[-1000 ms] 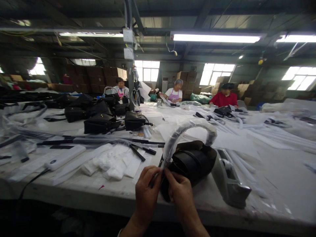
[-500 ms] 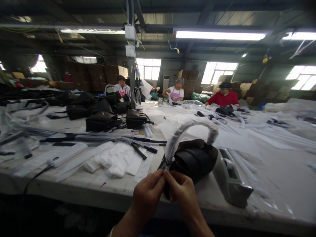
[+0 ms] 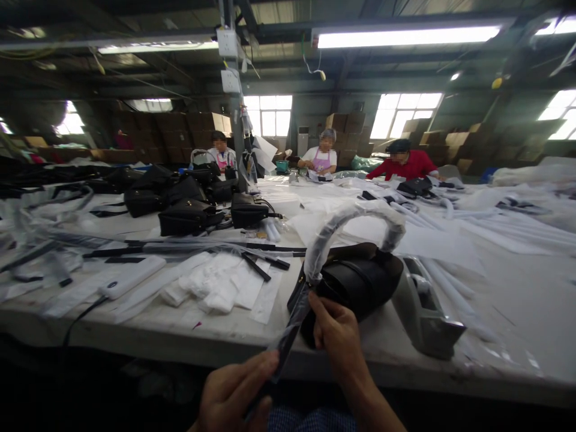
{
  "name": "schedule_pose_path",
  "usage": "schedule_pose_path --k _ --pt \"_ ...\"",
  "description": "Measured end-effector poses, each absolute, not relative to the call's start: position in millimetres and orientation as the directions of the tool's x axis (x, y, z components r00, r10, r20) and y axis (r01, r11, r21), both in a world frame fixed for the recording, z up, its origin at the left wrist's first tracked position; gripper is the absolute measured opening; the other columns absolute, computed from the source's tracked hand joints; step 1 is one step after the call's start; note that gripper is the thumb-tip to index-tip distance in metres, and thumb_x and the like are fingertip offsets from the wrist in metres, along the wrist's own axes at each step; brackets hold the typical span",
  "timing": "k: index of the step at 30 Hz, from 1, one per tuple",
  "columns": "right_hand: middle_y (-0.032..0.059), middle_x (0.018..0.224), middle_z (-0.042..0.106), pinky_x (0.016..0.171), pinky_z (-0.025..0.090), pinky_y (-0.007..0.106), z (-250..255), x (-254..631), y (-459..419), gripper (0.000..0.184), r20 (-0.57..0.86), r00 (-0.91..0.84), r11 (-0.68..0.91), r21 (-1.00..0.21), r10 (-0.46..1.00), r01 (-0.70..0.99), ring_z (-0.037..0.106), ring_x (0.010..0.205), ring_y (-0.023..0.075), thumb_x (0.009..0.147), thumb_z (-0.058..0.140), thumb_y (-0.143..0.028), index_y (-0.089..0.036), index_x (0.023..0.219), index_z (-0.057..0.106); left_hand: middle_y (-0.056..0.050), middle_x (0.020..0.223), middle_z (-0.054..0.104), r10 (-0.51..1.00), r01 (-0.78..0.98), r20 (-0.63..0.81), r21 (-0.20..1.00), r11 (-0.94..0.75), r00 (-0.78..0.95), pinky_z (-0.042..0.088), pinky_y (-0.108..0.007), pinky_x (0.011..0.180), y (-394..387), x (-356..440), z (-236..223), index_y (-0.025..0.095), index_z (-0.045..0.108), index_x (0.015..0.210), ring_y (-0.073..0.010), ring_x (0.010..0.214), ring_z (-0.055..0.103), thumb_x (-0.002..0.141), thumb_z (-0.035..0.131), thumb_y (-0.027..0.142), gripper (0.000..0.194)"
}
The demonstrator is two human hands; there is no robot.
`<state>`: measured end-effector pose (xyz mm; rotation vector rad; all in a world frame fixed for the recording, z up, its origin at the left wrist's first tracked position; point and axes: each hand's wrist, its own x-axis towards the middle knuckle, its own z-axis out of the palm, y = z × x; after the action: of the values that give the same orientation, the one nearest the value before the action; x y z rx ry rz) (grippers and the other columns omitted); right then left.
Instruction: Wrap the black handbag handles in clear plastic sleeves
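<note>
Left of the dispenser (image 3: 429, 330) sits a smooth black bag (image 3: 360, 285), its arched handle (image 3: 323, 243) wrapped in cloudy film (image 3: 395, 227). The right hand (image 3: 339, 330) pinches its film-sleeved strap (image 3: 291, 333); the left hand (image 3: 234, 390) grips it farther out.

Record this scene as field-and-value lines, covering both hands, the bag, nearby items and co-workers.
Left hand: at the lower end of the wrapped dark strip; grip unclear
Right hand: pinching the strip higher up
Handle: wrapped in whitish covering, arching above the black bag
Right of bag: grey tape dispenser
Left of bag: pile of white sheets
Farther back, left: other black bags
Co-workers: three people across the table
</note>
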<state>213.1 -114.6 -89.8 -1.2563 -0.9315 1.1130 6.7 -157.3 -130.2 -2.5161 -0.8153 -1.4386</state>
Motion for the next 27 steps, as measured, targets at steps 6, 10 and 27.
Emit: schedule_pose_path --k 6,10,27 --pt "-0.0076 0.035 0.039 0.035 0.027 0.018 -87.2 213.4 -116.7 0.046 -0.037 0.233 -0.018 -0.996 0.972 -0.084 0.035 0.031 0.0056 0.080 0.066 -0.055 -0.018 0.055 0.055 -0.009 0.091 0.074 0.978 0.295 0.190 0.933 -0.208 0.088 0.054 -0.027 0.062 -124.7 38.0 -71.3 0.017 0.070 0.097 -0.0218 0.079 0.070 0.094 0.048 0.044 0.035" --pt "-0.0070 0.036 0.041 0.036 0.028 0.019 -87.8 214.5 -117.8 0.050 0.002 0.212 0.020 -0.996 0.977 -0.082 0.036 0.032 0.0053 0.082 0.064 -0.053 -0.018 0.051 0.049 -0.007 0.076 0.071 0.887 0.051 -0.111 0.994 0.099 0.448 0.050 -0.026 0.060 -114.1 61.9 -82.4 0.014 0.068 0.083 -0.0173 0.064 0.064 0.089 0.054 0.052 0.041" --pt "-0.0030 0.042 0.053 0.034 0.036 0.018 -81.4 213.1 -116.7 0.045 0.089 0.323 0.041 -0.987 0.942 0.153 0.051 0.033 0.0100 0.081 0.064 -0.057 -0.018 0.057 0.063 0.007 0.062 0.051 0.980 -0.103 -0.003 0.994 0.024 0.199 0.021 -0.014 0.037 -95.9 90.0 -85.8 0.016 0.060 0.091 -0.0026 0.041 0.035 0.079 0.069 0.048 0.036"
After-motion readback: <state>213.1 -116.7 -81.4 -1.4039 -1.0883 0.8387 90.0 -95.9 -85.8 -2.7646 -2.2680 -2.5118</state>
